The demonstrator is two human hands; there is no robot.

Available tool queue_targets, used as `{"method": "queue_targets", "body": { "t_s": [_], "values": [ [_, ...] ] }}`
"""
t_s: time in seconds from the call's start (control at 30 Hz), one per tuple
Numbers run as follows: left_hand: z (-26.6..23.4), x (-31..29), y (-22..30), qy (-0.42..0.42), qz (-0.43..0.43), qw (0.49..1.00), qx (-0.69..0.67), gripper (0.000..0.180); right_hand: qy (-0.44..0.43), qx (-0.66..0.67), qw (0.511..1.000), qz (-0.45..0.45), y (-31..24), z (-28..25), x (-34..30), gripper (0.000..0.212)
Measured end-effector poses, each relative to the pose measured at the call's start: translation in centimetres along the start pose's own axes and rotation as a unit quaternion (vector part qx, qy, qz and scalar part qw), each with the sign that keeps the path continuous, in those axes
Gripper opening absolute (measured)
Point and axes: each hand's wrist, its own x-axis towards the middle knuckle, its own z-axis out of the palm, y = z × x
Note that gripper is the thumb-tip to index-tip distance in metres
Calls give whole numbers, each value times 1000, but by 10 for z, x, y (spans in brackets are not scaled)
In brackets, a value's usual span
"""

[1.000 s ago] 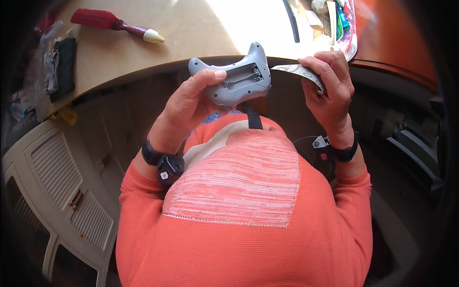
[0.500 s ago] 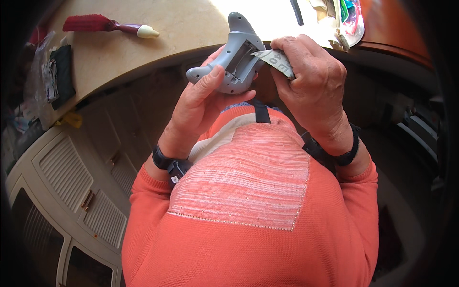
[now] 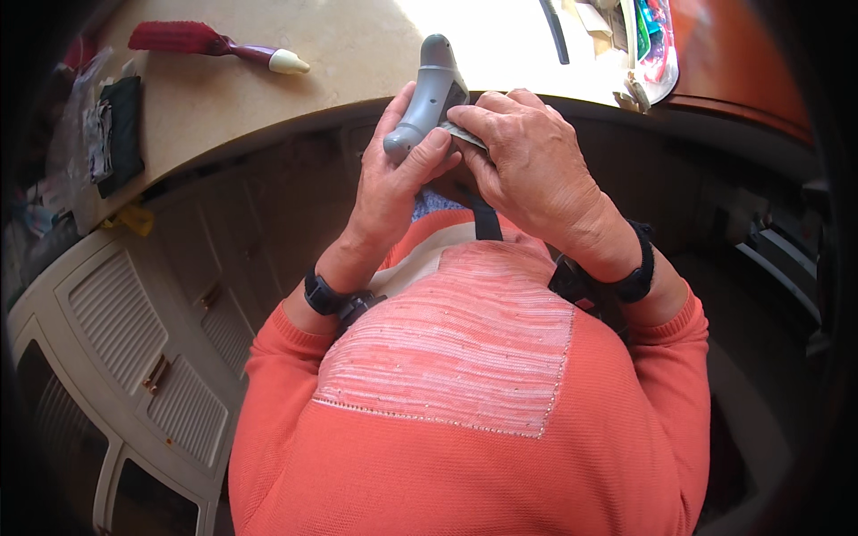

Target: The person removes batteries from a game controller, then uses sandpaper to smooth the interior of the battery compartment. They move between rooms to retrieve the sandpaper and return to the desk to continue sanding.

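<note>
Your left hand (image 3: 380, 192) is closed around the light-grey plastic game controller with two rounded grips (image 3: 429, 98). Its long axis runs away from your body, leaning a little to the right at the far end. Your right hand (image 3: 536, 161) lies just beside, on the controller's right, and pinches the thin, pale-grey flat strip (image 3: 466, 136). The controller's dark recess (image 3: 458, 95) faces this right hand; what is inside, I cannot tell. Whether the strip touches the controller is also not clear. Farther to the right, the shallow white-rimmed tray (image 3: 663, 91) contains green and teal packages (image 3: 642, 34).
</note>
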Motion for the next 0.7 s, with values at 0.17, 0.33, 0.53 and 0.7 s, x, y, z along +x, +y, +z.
{"method": "queue_targets", "body": {
  "t_s": [0.17,0.33,0.53,0.7],
  "values": [
    [-2,3,0,32,27,999,15,74,-60,142,988,26,-1,3,-10,25],
    [-2,23,9,14,95,994,49,69,72,317,933,156,29,-5,0,24],
    [8,54,10,66,135,988,34,61,123,350,903,217,58,-3,3,25],
    [-15,109,21,147,111,976,117,46,139,398,874,242,74,4,3,30]
  ]
}}
